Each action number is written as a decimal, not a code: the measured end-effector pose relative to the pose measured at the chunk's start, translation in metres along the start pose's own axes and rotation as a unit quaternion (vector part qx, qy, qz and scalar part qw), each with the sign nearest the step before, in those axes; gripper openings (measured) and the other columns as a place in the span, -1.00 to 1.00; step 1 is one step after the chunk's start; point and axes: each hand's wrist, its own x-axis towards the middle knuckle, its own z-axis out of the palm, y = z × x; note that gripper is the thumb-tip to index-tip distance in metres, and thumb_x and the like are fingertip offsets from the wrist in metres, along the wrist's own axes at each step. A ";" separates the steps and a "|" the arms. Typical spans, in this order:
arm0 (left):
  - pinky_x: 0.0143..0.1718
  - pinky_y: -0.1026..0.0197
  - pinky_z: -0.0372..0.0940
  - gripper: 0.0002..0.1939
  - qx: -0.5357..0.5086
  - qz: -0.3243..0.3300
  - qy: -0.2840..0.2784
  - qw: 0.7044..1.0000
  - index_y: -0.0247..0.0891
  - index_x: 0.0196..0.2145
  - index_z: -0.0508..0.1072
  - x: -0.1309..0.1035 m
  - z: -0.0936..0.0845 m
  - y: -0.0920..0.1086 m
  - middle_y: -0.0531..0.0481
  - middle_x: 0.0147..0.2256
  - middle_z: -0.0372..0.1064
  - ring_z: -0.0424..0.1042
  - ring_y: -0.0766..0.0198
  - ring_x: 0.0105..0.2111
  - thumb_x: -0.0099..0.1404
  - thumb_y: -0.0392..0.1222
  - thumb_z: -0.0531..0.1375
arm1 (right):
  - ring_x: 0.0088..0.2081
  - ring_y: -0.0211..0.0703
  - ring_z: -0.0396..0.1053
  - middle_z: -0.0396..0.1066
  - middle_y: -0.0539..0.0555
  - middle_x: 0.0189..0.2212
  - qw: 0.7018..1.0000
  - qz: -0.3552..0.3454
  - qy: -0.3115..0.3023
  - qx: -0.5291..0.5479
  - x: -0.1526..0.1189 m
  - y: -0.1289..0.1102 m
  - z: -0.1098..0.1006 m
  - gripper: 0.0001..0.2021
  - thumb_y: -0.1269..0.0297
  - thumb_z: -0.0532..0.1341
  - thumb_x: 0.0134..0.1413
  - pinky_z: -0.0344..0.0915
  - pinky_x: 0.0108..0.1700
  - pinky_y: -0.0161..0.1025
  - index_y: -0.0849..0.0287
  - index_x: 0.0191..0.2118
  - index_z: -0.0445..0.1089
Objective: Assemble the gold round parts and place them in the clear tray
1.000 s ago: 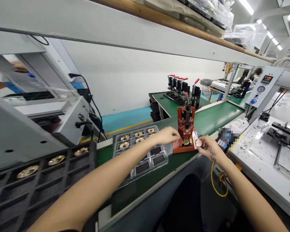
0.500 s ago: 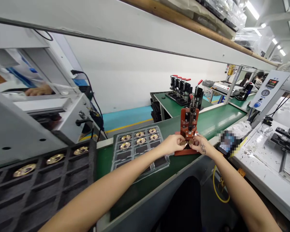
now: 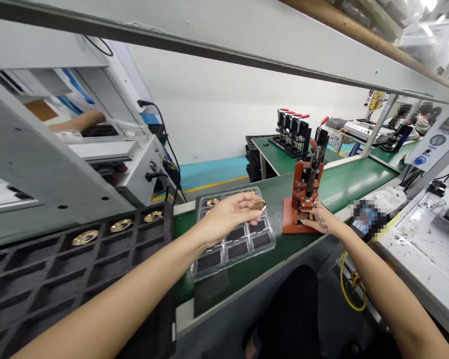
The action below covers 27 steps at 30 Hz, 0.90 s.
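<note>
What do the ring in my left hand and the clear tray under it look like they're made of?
Ring: likely brass or gold-plated metal, given its shiny golden gleam. Clear tray: probably thin moulded plastic, transparent and glossy, with dark compartments showing through.

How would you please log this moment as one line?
left hand: holds brass disc over clear tray | right hand: at disc in red press jig

Gold disc (image 3: pixel 260 204), orange-red press (image 3: pixel 305 192)

Both hands reach forward, left (image 3: pixel 228 215) pinching, right (image 3: pixel 322 222) pressing down.
</note>
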 end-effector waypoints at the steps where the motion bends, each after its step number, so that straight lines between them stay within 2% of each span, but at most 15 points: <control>1: -0.22 0.14 0.50 -0.38 0.000 -0.001 -0.005 1.000 -0.32 0.00 0.45 -0.005 0.003 0.003 -0.04 -0.25 0.52 0.57 0.22 -0.33 0.11 0.03 0.54 | -0.05 0.06 0.50 0.54 0.20 -0.11 1.000 0.006 0.008 -0.002 -0.001 -0.002 -0.009 -0.66 0.05 0.46 0.10 0.46 0.07 -0.07 0.13 -0.07 0.68; 2: -0.20 0.12 0.51 -0.38 0.003 0.000 -0.011 1.000 -0.32 0.01 0.45 -0.011 0.007 0.005 -0.05 -0.24 0.53 0.59 0.19 -0.31 0.13 0.05 0.53 | -0.20 -0.01 0.50 0.55 0.17 -0.26 1.000 0.017 0.022 -0.005 0.000 -0.004 -0.022 -0.67 -0.02 0.43 0.12 0.47 -0.07 -0.14 0.17 -0.23 0.66; 3: -0.19 0.09 0.52 -0.38 0.010 0.004 -0.017 1.000 -0.31 0.01 0.45 -0.017 0.010 0.008 -0.05 -0.23 0.53 0.61 0.16 -0.30 0.15 0.07 0.52 | -0.35 -0.07 0.45 0.50 0.14 -0.42 0.998 0.032 0.045 -0.008 0.003 -0.006 -0.039 -0.58 -0.11 0.38 0.18 0.44 -0.21 -0.19 0.20 -0.39 0.59; 4: -0.17 0.07 0.54 -0.39 0.020 0.010 -0.022 1.000 -0.29 0.02 0.45 -0.023 0.014 0.010 -0.04 -0.23 0.53 0.63 0.14 -0.28 0.17 0.08 0.51 | -0.46 -0.11 0.38 0.42 0.12 -0.54 0.996 0.048 0.077 -0.012 0.009 -0.009 -0.058 -0.45 -0.21 0.27 0.27 0.39 -0.31 -0.20 0.21 -0.49 0.50; 5: -0.15 0.06 0.55 -0.41 0.031 0.018 -0.026 0.999 -0.28 0.03 0.45 -0.029 0.018 0.012 -0.03 -0.23 0.54 0.64 0.13 -0.27 0.20 0.09 0.49 | -0.49 -0.11 0.36 0.39 0.12 -0.58 0.991 0.063 0.121 -0.015 0.019 -0.013 -0.078 -0.35 -0.28 0.12 0.37 0.36 -0.33 -0.19 0.20 -0.50 0.46; 6: -0.13 0.05 0.55 -0.44 0.041 0.026 -0.032 0.998 -0.26 0.03 0.45 -0.034 0.022 0.014 -0.03 -0.23 0.54 0.64 0.12 -0.26 0.23 0.09 0.47 | -0.44 -0.08 0.40 0.42 0.16 -0.55 0.983 0.071 0.171 -0.016 0.033 -0.020 -0.098 -0.28 -0.33 -0.02 0.44 0.37 -0.29 -0.17 0.21 -0.46 0.46; 8: -0.10 0.05 0.56 -0.48 0.049 0.039 -0.051 0.997 -0.26 0.05 0.44 -0.045 0.030 0.017 -0.04 -0.24 0.57 0.65 0.13 -0.24 0.28 0.07 0.43 | -0.16 0.00 0.53 0.57 0.23 -0.25 0.972 0.054 0.228 -0.003 0.068 -0.039 -0.132 -0.24 -0.38 -0.10 0.46 0.43 -0.10 -0.13 0.22 -0.20 0.54; 9: -0.09 0.06 0.56 -0.49 0.046 0.041 -0.062 0.996 -0.27 0.06 0.43 -0.049 0.035 0.018 -0.06 -0.24 0.58 0.65 0.13 -0.24 0.30 0.06 0.42 | -0.07 0.03 0.55 0.58 0.26 -0.15 0.971 0.039 0.234 0.040 0.086 -0.053 -0.144 -0.21 -0.41 -0.10 0.44 0.45 -0.05 -0.10 0.25 -0.06 0.54; 10: -0.09 0.07 0.57 -0.49 0.041 0.041 -0.073 0.996 -0.28 0.08 0.43 -0.053 0.039 0.019 -0.08 -0.23 0.59 0.65 0.14 -0.23 0.31 0.04 0.41 | -0.05 0.03 0.57 0.58 0.29 -0.09 0.973 0.021 0.208 0.094 0.102 -0.068 -0.153 -0.18 -0.43 -0.10 0.44 0.47 -0.04 -0.07 0.28 0.06 0.51; 12: -0.09 0.09 0.57 -0.50 0.028 0.037 -0.085 0.995 -0.31 0.09 0.43 -0.059 0.044 0.020 -0.10 -0.22 0.60 0.65 0.16 -0.24 0.33 0.00 0.40 | -0.13 0.00 0.60 0.56 0.31 -0.13 0.964 -0.016 0.196 0.180 0.120 -0.103 -0.161 -0.17 -0.40 -0.11 0.46 0.51 -0.10 -0.06 0.37 0.13 0.45; 13: -0.08 0.10 0.57 -0.51 0.022 0.037 -0.086 0.995 -0.32 0.10 0.43 -0.062 0.046 0.019 -0.11 -0.22 0.61 0.66 0.17 -0.24 0.34 -0.03 0.39 | -0.18 -0.04 0.60 0.55 0.29 -0.16 0.955 -0.046 0.214 0.199 0.121 -0.121 -0.159 -0.20 -0.36 -0.10 0.49 0.52 -0.12 -0.08 0.38 0.11 0.45; 15: -0.09 0.13 0.57 -0.54 0.009 0.040 -0.083 0.996 -0.32 0.10 0.43 -0.066 0.046 0.018 -0.11 -0.22 0.61 0.66 0.19 -0.24 0.35 -0.07 0.39 | -0.24 -0.13 0.58 0.54 0.21 -0.21 0.936 -0.111 0.276 0.186 0.104 -0.153 -0.149 -0.30 -0.27 -0.07 0.53 0.51 -0.11 -0.10 0.34 0.04 0.50; 18: -0.09 0.15 0.58 -0.57 -0.012 0.045 -0.079 0.996 -0.32 0.08 0.44 -0.070 0.043 0.015 -0.10 -0.21 0.61 0.66 0.19 -0.24 0.34 -0.14 0.39 | -0.19 -0.16 0.55 0.54 0.10 -0.25 0.912 -0.165 0.363 0.099 0.052 -0.180 -0.121 -0.49 -0.09 0.00 0.59 0.48 0.00 -0.09 0.18 -0.04 0.56; 22: -0.09 0.14 0.59 -0.59 -0.026 0.050 -0.083 0.995 -0.30 0.10 0.46 -0.073 0.039 0.015 -0.08 -0.19 0.60 0.66 0.19 -0.23 0.35 -0.17 0.39 | -0.01 -0.04 0.54 0.59 0.13 -0.10 0.891 -0.191 0.405 0.076 0.000 -0.173 -0.081 -0.68 0.12 0.07 0.58 0.45 0.14 0.03 0.12 -0.04 0.55; 27: -0.09 0.12 0.59 -0.61 -0.024 0.056 -0.088 0.994 -0.28 0.10 0.48 -0.077 0.037 0.014 -0.09 -0.16 0.58 0.66 0.18 -0.23 0.37 -0.18 0.38 | 0.24 0.11 0.46 0.57 0.18 0.03 0.899 -0.235 0.366 0.046 -0.009 -0.141 -0.048 -0.76 0.28 0.08 0.53 0.35 0.33 0.23 0.12 -0.03 0.51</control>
